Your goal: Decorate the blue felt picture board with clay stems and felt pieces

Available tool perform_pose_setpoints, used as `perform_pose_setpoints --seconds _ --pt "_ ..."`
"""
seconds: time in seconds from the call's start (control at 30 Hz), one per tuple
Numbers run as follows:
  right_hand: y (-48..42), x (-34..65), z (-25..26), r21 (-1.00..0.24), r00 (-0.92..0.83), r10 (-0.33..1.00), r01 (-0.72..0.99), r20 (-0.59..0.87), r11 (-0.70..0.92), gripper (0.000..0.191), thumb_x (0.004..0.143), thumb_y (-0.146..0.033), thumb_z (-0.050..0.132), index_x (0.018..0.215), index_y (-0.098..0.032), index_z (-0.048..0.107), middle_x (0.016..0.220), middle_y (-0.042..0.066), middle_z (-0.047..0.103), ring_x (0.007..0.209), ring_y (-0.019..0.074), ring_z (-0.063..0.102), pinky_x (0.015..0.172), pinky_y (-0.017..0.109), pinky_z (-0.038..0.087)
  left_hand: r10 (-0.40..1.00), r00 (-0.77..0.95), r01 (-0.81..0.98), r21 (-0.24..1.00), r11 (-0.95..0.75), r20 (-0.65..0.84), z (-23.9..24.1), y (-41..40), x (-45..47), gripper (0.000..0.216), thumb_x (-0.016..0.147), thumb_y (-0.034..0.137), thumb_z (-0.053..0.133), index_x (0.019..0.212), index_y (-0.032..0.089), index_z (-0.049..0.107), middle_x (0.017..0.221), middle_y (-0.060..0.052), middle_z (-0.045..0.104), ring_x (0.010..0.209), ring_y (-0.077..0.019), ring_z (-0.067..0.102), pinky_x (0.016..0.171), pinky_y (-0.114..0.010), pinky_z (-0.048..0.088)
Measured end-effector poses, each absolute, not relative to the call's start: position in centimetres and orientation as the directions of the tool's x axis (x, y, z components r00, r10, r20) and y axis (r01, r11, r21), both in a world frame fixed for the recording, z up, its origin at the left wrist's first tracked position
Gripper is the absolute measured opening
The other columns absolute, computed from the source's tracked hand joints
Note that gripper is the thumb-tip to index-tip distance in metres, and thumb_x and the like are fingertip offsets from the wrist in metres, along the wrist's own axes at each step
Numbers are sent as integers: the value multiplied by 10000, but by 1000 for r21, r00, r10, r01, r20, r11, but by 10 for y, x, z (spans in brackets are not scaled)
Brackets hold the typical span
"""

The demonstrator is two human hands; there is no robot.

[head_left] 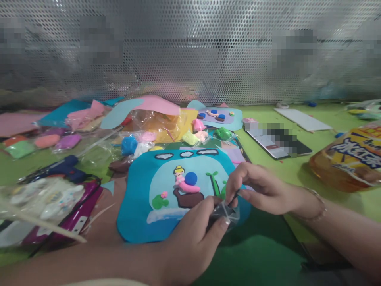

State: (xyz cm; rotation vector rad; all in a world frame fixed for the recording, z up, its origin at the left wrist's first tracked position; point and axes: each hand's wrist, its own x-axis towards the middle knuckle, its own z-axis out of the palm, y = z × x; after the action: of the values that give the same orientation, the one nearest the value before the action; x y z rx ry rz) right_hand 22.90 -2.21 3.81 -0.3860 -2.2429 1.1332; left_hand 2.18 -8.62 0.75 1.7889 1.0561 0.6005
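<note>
My left hand (190, 238) grips a small clear plastic bag (233, 215) with black clay in it, between thumb and fingers. At the bag's mouth, my right hand (262, 188) pinches a bit of the black clay (237, 195). Both hands hover over the lower right of a blue paper cutout (133, 198). On that picture sit a yellow-haired clay figure (179, 174) with a pink body, a blue clay ball (191, 178), a brown clay piece (189, 198), a green stem with leaves (214, 184) and white clouds edged in black (187, 154). My fingers partly hide the green clay at the right.
Bagged coloured clay (129, 144) and paper sheets (160, 105) lie behind the picture. At left are a blue glue gun (67, 169) and a magenta case (86, 198). A phone (272, 141), a white board (303, 119) and a drink bottle (351, 159) are at right. A perforated metal panel (190, 47) stands behind.
</note>
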Motion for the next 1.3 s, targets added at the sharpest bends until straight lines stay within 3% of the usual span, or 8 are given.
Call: perform_pose_setpoints --seconds 0.23,0.4,0.53,0.63,0.73,0.87,1.07,1.3 --pt "-19 227 44 -546 -857 323 59 401 836 198 817 -8 475 924 -133 585 785 86 617 750 123 582 664 223 479 869 487 368 923 -110 -91 13 -84 25 218 953 359 375 1085 237 497 1073 -14 585 1048 -187 506 841 -276 397" --pt "-14 227 45 -614 -882 312 33 352 788 152 855 -60 524 918 -115 651 840 99 624 786 104 595 700 196 488 857 498 385 919 -79 -135 10 -85 25 205 953 379 371 1004 232 504 916 3 589 838 -165 546 731 -278 404" --pt "-16 225 45 -612 -888 334 78 317 787 142 860 -81 529 878 -104 667 811 96 621 762 104 590 673 198 487 861 494 416 903 -112 -120 8 -84 25 189 943 365 395 966 219 513 956 -11 592 899 -182 537 752 -283 395" --pt "-12 226 43 -668 -842 403 70 359 741 108 840 -97 564 843 -125 668 766 70 629 737 104 590 658 204 494 860 499 388 915 -111 -107 9 -83 25 207 946 364 384 1013 216 513 998 -23 592 948 -188 533 797 -286 398" --pt "-1 232 41 -779 -643 635 94 428 620 57 820 -141 611 803 -157 663 722 25 623 660 87 587 620 200 502 850 517 362 925 -115 -97 12 -83 25 222 946 353 380 1085 235 507 1044 -21 590 983 -189 530 839 -291 398" --pt "8 235 34 -890 -484 807 114 338 442 153 882 -172 526 958 -177 659 782 20 636 682 87 623 645 215 530 873 474 389 917 -89 -116 17 -83 25 260 941 361 362 1110 225 507 996 -42 595 983 -210 536 859 -329 408" --pt "0 229 27 -851 -775 539 2 331 525 269 872 -78 504 1032 -195 686 1014 78 634 877 118 610 749 261 517 887 448 383 920 -76 -113 14 -84 25 303 936 407 362 1125 214 499 821 -27 583 802 -192 559 756 -321 444" --pt "-12 226 40 -745 -835 452 79 313 662 381 797 -170 650 1173 -120 609 1119 141 593 1021 169 572 892 310 474 896 406 394 919 4 -179 9 -82 24 379 936 491 335 1132 202 482 635 23 472 603 -152 491 585 -261 424"
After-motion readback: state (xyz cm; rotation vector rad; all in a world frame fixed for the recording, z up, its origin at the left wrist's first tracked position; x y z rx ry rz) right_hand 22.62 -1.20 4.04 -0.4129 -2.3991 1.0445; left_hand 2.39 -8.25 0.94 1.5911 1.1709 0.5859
